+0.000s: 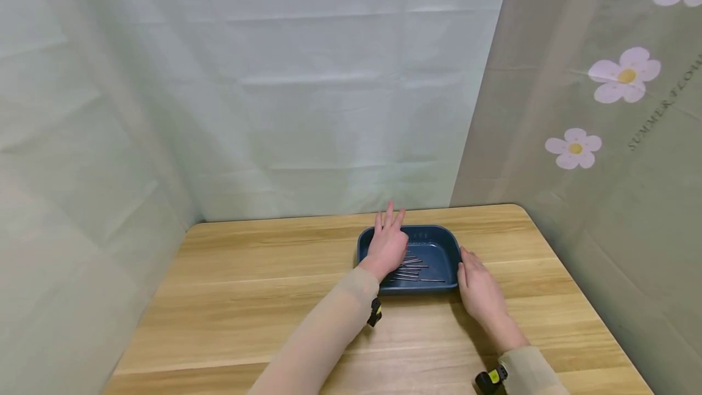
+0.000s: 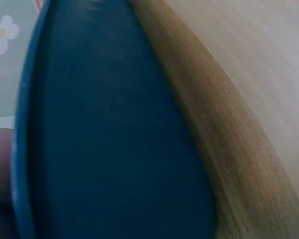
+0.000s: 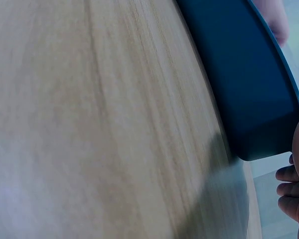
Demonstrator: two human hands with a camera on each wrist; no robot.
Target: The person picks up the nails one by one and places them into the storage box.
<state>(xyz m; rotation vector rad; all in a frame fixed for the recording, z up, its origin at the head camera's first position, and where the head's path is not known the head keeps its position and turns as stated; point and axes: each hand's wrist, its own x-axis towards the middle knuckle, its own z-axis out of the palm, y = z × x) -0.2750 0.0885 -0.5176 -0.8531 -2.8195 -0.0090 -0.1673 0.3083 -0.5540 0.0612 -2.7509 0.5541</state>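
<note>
Only the head view takes in the whole scene: a dark blue tray sits on the wooden table, toward its far right part, with a scatter of thin metal rods lying in the tray's near half. The left hand lies over the tray's left side with fingers straight and slightly spread, pointing away from the person; its palm covers the left ends of some rods, and whether it actually touches them cannot be told. The right hand rests flat on the table just beside the tray's near right corner, fingers extended and relaxed, the fingertips at or against the tray's outer wall; it grips nothing.

The left wrist view shows none of the rods or the hand's fingers clearly: it is filled with the blurred blue tray seen very close, a strip of table to its right, and a flower-printed cloth in the upper left corner. The right wrist view shows the tray's outer wall from low down against the table, and curled-looking fingertips at the right edge, clear of the tray's corner
</note>
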